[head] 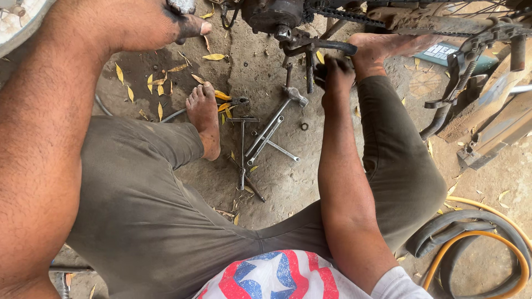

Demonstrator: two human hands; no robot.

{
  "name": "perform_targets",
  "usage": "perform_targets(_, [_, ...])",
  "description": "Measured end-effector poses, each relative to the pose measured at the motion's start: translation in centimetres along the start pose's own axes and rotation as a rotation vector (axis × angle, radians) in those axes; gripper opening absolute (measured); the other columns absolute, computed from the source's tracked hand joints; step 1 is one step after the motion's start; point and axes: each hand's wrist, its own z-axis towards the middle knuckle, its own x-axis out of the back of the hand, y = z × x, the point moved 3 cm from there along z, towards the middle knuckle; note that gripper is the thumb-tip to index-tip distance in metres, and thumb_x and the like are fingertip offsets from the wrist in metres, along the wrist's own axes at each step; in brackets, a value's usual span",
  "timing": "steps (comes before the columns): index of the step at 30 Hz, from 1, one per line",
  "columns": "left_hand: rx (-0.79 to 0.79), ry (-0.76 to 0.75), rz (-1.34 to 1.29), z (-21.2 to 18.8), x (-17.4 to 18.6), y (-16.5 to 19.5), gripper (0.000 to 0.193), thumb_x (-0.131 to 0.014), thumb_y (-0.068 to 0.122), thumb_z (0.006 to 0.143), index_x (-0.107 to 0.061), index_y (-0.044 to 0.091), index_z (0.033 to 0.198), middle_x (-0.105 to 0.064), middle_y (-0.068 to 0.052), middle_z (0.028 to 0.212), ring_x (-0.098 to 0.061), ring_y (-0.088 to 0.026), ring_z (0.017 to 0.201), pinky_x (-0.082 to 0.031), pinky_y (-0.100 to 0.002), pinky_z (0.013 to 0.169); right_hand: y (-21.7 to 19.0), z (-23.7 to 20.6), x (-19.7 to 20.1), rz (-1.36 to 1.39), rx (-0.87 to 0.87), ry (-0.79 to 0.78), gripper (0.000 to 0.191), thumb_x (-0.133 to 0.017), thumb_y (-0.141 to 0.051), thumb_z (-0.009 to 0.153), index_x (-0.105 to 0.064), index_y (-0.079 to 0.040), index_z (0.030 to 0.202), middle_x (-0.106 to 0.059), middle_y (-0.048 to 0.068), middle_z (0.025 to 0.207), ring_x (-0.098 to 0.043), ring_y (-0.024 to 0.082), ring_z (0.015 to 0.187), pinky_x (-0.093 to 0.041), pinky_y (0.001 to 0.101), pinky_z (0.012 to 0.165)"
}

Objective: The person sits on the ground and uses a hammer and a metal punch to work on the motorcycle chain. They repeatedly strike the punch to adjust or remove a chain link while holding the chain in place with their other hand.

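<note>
Forearms fill lower frame, mine. Right hand (pixel 334 75), upper centre, greasy, fisted round black motorcycle lever (pixel 318 45) under engine (pixel 271 14), braced for leverage. Left hand (pixel 149 22), upper left, grip unclear. Spanners (pixel 266 135) on dirt floor (pixel 266 182), centre, within reach.

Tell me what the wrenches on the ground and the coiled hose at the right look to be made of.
Wrenches: likely steel, dull grey with worn bright spots that glint. Hose: looks like rubber or soft plastic, one matte black length and one orange, both bent in smooth curves. Ground: packed, dusty dirt or rough concrete; hard to tell which.
</note>
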Motion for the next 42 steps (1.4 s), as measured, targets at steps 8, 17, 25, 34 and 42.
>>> perform_targets(8, [-0.114, 0.096, 0.034, 0.4, 0.0, -0.6, 0.052, -0.064, 0.057, 0.103, -0.076, 0.006, 0.107, -0.070, -0.017, 0.070, -0.065, -0.031, 0.052, -0.052, -0.047, 0.046, -6.0, 0.8, -2.9, 0.448, 0.060, -0.251, 0.060, -0.064, -0.036, 0.096, -0.043, 0.003, 0.138, -0.066, 0.028, 0.128, -0.072, 0.038, 0.117, -0.059, 0.0487, 0.106])
perform_targets(17, [-0.199, 0.103, 0.065, 1.4, -0.2, -0.5, 0.025, -0.067, 0.030, 0.096, -0.079, 0.009, 0.103, -0.072, -0.014, 0.072, -0.066, -0.028, 0.052, -0.054, -0.045, 0.045, -6.6, 0.5, -5.6, 0.599, -0.005, -0.173, 0.076, -0.070, -0.040, 0.088, -0.038, -0.008, 0.149, -0.052, 0.032, 0.135, -0.064, 0.042, 0.120, -0.055, 0.0504, 0.105])
perform_targets(25, [-0.069, 0.010, 0.013, 0.4, 0.4, 0.2, 0.052, -0.061, 0.056, 0.105, -0.076, 0.006, 0.103, -0.068, -0.015, 0.063, -0.063, -0.029, 0.047, -0.051, -0.045, 0.041, -7.2, 0.2, -6.9, 0.504, 0.114, -0.287, 0.056, -0.074, -0.032, 0.092, -0.053, -0.002, 0.134, -0.068, 0.020, 0.105, -0.071, 0.028, 0.092, -0.062, 0.0448, 0.086])
perform_targets(34, [-0.113, 0.033, -0.015, 0.5, 0.4, 0.4, 0.050, -0.062, 0.055, 0.104, -0.076, 0.007, 0.105, -0.068, -0.014, 0.065, -0.063, -0.029, 0.048, -0.050, -0.046, 0.042, -7.9, -0.1, -7.4, 0.571, 0.129, -0.279, 0.043, -0.079, -0.026, 0.090, -0.058, -0.005, 0.121, -0.069, 0.013, 0.094, -0.072, 0.024, 0.083, -0.064, 0.0416, 0.081])
perform_targets(42, [-0.145, 0.062, 0.033, 0.6, 0.4, 0.6, 0.055, -0.062, 0.058, 0.104, -0.076, 0.005, 0.102, -0.068, -0.016, 0.063, -0.063, -0.030, 0.048, -0.051, -0.046, 0.042, -8.3, -1.1, -7.5, 0.537, 0.159, -0.209, 0.034, -0.073, -0.024, 0.091, -0.058, -0.007, 0.117, -0.068, 0.009, 0.088, -0.071, 0.020, 0.075, -0.062, 0.0397, 0.077])
